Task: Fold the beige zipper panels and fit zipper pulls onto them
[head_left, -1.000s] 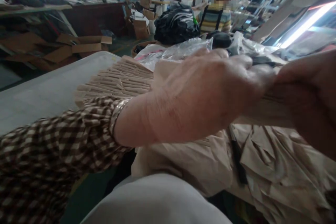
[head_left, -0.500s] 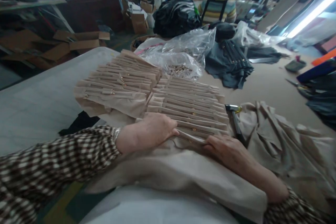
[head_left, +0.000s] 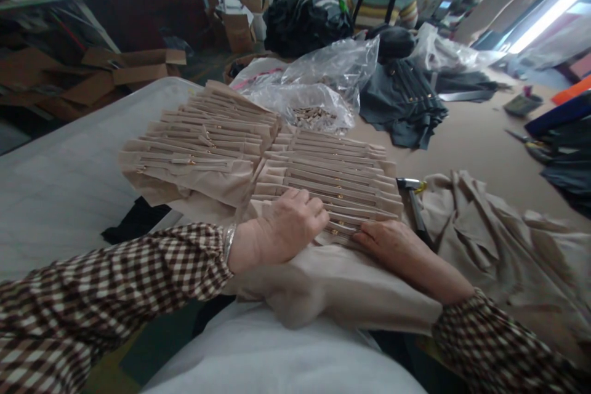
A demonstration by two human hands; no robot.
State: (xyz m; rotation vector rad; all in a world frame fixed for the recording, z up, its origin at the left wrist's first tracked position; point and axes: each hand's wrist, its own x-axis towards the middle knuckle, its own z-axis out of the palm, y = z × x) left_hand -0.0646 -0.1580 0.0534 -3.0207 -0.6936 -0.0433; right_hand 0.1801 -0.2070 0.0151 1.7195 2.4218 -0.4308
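Observation:
A beige fabric piece [head_left: 369, 298] drapes over the table's near edge toward my lap. My left hand [head_left: 286, 228], fingers curled, grips its upper edge by a zipper strip. At the right end of that same edge, my right hand [head_left: 392, 249] pinches the fabric between thumb and fingers; the fingertips are partly hidden. Just beyond both hands lies a row of overlapped beige pieces with zippers and gold-coloured pulls [head_left: 332, 163]. A second fanned pile of beige zippered pieces [head_left: 207, 126] spreads to its left.
A hammer [head_left: 418, 218] lies beside the row, left of a crumpled beige fabric heap [head_left: 489, 234]. Behind are a clear plastic bag [head_left: 327, 68] with small pieces and dark grey fabric [head_left: 401, 104]. Cardboard boxes [head_left: 143, 71] stand at left; a seated person [head_left: 364, 9] is farther back.
My left hand has moved right along the edge, closer to my right hand. The beige piece has shifted forward onto the row, its near part now bunched. The view has tilted slightly.

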